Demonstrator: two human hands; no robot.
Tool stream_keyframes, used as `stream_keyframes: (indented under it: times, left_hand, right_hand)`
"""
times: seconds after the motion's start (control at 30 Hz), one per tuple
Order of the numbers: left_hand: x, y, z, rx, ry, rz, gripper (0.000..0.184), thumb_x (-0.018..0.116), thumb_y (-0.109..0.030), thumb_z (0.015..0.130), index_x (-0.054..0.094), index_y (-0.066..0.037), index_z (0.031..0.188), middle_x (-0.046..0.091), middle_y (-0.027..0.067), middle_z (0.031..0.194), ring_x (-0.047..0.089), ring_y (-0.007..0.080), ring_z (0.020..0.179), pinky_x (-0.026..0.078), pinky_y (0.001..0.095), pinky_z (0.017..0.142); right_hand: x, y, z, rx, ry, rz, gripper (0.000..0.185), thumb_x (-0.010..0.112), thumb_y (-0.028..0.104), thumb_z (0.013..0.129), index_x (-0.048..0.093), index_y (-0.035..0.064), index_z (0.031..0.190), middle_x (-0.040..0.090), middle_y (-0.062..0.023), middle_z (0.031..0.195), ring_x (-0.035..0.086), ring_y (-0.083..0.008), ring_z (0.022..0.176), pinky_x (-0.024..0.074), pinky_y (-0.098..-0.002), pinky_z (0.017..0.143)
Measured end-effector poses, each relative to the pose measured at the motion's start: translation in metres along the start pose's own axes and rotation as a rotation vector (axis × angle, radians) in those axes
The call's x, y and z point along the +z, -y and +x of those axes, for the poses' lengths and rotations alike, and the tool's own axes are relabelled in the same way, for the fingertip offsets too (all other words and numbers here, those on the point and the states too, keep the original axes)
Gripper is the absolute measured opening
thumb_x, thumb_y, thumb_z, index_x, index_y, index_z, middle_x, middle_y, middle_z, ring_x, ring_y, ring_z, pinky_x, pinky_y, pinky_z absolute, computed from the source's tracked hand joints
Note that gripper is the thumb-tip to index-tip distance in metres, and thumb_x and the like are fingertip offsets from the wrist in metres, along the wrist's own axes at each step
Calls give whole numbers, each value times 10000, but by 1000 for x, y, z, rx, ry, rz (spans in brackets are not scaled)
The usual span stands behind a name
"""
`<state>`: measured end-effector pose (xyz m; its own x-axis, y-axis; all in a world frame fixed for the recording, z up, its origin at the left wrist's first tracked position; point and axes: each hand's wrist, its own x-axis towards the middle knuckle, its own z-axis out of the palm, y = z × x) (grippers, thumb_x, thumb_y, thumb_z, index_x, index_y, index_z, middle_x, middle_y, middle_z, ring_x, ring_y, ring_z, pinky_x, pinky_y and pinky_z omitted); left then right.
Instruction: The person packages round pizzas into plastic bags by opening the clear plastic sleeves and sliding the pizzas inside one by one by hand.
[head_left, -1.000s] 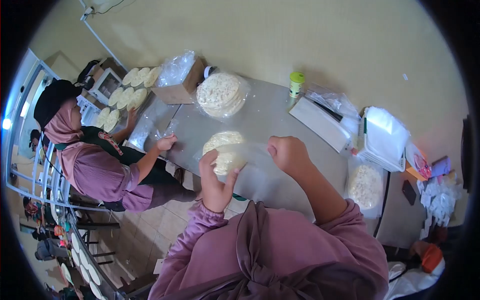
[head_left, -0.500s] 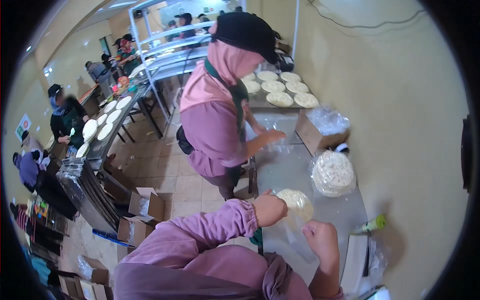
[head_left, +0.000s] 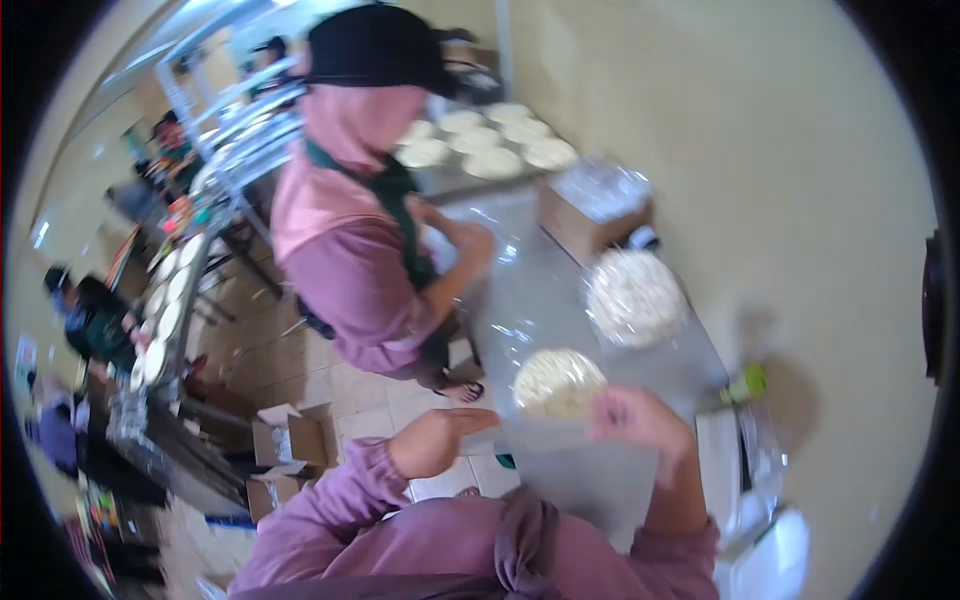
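A round, flat dough base (head_left: 560, 380) lies on the metal table in front of me, partly inside a clear plastic bag (head_left: 545, 432). My left hand (head_left: 440, 442) is at the bag's left side, its fingers extended to the right and pressed together on the plastic. At the bag's right side my right hand (head_left: 640, 420) is closed, its curled fingers pinching the edge; motion blurs the fingertips. A stack of wrapped flat rounds (head_left: 637, 298) sits farther back on the right.
A co-worker (head_left: 365, 230) stands at the table's left side. Behind the stack is a cardboard box (head_left: 590, 215) of plastic bags. A tray (head_left: 470, 188) at the back carries several rounds. A green-capped bottle (head_left: 745, 385) lies by the wall at the right.
The view has swung, so the table and co-worker sit farther left. My left hand has moved away from the dough base, and my hands are wider apart. The co-worker's forearm is drawn in.
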<state>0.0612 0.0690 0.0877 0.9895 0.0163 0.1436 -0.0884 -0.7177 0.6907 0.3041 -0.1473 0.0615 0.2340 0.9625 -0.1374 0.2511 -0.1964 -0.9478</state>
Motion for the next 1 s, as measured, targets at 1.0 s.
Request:
stream_keyframes:
  times: [1.0]
  left_hand:
    - [7,-20,-46,-528,-147,-372,615,397,201,640,482,24,1222,477,174,1263,483,277,1155,540,295,749]
  right_hand:
    - [-117,-143,168,-243,-1259,1261,606,664,-2,651,414,-18,1202,545,-160,1070,575,-285,949,503,-404,776]
